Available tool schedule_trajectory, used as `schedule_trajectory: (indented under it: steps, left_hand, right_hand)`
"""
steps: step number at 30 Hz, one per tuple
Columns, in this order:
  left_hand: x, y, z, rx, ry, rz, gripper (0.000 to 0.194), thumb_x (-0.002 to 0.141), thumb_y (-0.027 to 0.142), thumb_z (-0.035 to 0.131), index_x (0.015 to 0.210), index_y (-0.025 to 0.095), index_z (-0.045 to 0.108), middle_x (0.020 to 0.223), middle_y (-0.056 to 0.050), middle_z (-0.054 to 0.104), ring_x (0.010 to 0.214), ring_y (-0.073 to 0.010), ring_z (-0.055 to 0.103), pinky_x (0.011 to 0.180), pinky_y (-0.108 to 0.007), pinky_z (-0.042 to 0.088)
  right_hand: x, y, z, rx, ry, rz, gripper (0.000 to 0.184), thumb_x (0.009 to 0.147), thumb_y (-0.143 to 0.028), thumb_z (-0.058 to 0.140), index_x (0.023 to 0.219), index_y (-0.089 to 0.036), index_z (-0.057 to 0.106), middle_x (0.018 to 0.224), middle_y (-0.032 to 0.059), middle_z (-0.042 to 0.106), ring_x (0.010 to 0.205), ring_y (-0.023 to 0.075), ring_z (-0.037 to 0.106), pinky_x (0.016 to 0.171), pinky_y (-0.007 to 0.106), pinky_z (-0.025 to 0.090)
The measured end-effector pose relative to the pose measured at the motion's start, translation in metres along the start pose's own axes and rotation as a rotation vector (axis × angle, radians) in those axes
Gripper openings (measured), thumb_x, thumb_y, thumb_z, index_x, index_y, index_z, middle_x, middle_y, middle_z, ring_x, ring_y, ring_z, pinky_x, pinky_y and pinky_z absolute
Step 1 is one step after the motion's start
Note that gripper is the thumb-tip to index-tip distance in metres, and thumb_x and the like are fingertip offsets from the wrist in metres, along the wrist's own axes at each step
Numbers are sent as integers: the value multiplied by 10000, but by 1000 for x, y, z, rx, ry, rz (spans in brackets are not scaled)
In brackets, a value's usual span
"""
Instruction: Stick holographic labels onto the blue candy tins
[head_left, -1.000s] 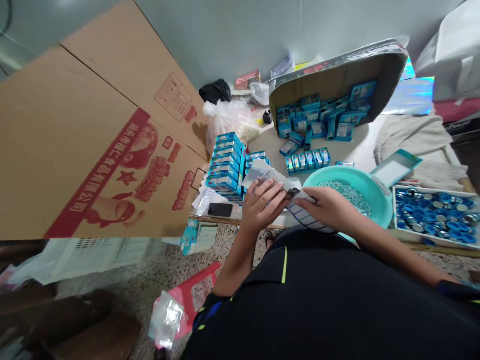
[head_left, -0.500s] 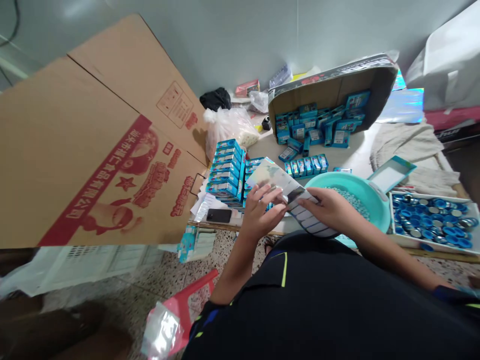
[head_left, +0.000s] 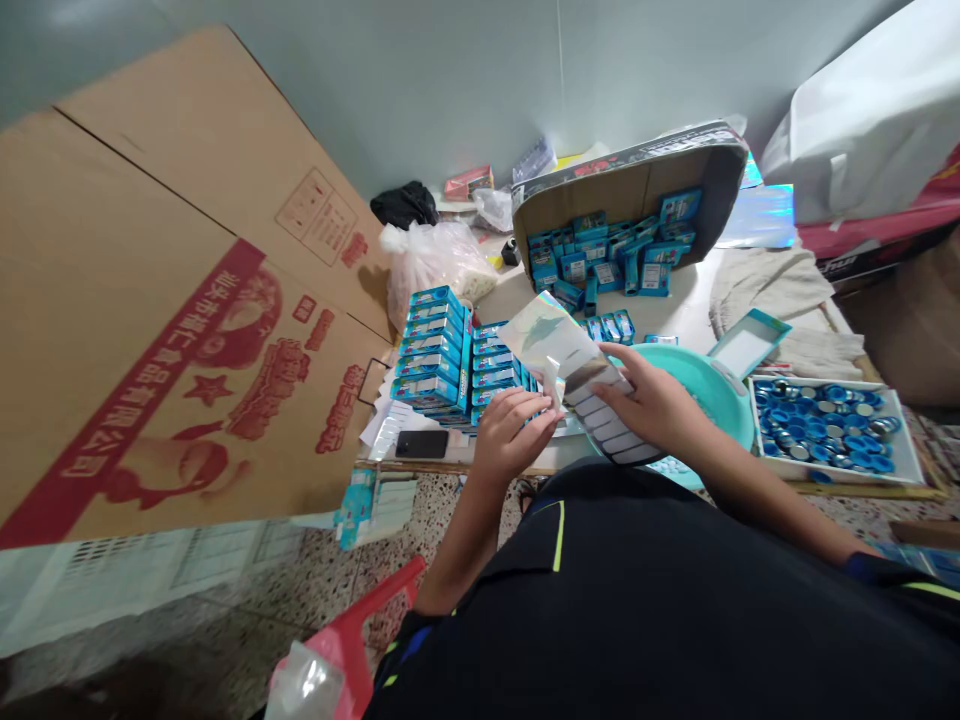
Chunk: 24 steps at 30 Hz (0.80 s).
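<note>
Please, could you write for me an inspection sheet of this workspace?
Surface: pale table, partly bare.
Job's things: shiny sheet with pale strips, raised above the table.
Clutter: phone near the front edge; stacked blue boxes; turquoise basin; grey cloth.
Hands: left hand pinches the sheet's edge; right hand grips its side.
Cables: nothing seen.
Surroundings: large carton at left; grey wall behind.
</note>
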<state>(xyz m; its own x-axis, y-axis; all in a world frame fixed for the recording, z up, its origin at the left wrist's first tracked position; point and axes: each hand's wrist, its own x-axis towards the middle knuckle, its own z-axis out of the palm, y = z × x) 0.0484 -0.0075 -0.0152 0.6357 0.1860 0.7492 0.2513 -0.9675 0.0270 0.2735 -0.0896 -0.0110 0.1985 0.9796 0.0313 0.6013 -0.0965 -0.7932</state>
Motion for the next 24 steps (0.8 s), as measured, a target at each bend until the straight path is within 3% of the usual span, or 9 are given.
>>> schedule_trajectory:
  steps: [3, 8, 11, 15, 20, 24]
  left_hand:
    - [-2, 0, 3, -12, -3, -102, 94, 948, 270, 687, 1017, 224, 644, 1026, -20, 715, 1086, -173, 695, 918, -336, 598]
    - [0, 7, 6, -17, 40, -251, 151, 1025, 269, 530, 953, 217, 652, 1070, -41, 689, 1110, -181, 683, 938, -337, 600]
    - [6, 11, 4, -33, 92, -228, 78, 988, 252, 594, 980, 209, 659, 1095, -53, 685, 1101, -188, 667, 944, -363, 589]
    - [16, 15, -4, 37, 19, -137, 95, 953, 262, 668, 1047, 246, 666, 1074, -25, 709, 1074, -172, 663, 931, -338, 557]
    - [26, 15, -16, 159, 42, -106, 145, 920, 265, 713, 1055, 240, 670, 1021, -15, 730, 1021, -181, 668, 912, -374, 470]
    - [35, 8, -21, 97, -64, -85, 86, 953, 269, 667, 1032, 233, 671, 1019, -12, 741, 985, -192, 660, 911, -388, 448]
  right_hand:
    - [-1, -4, -2, 45, -5, -55, 609, 991, -317, 532, 1564, -225, 345, 1091, 99, 717, 893, 261, 694, 752, 328, 532]
    - [-2, -6, -4, -42, 13, -130, 599, 999, -340, 525, 1562, -206, 373, 850, 49, 696, 642, 220, 621, 612, 290, 465]
    - [-4, -7, -1, -68, 25, -191, 565, 1002, -324, 516, 1545, -208, 413, 966, 82, 712, 676, 217, 632, 650, 301, 491]
    - [-4, -9, 4, -115, 22, -272, 513, 1011, -272, 484, 1523, -248, 453, 1287, 118, 653, 933, 256, 683, 795, 338, 535]
    - [-3, -5, 10, -245, 36, -245, 622, 976, -250, 525, 1576, -200, 371, 1157, 125, 704, 816, 270, 692, 653, 326, 507]
    - [-3, -7, 14, -250, 1, -397, 506, 982, -212, 509, 1486, -169, 488, 1097, 118, 718, 822, 257, 691, 662, 318, 498]
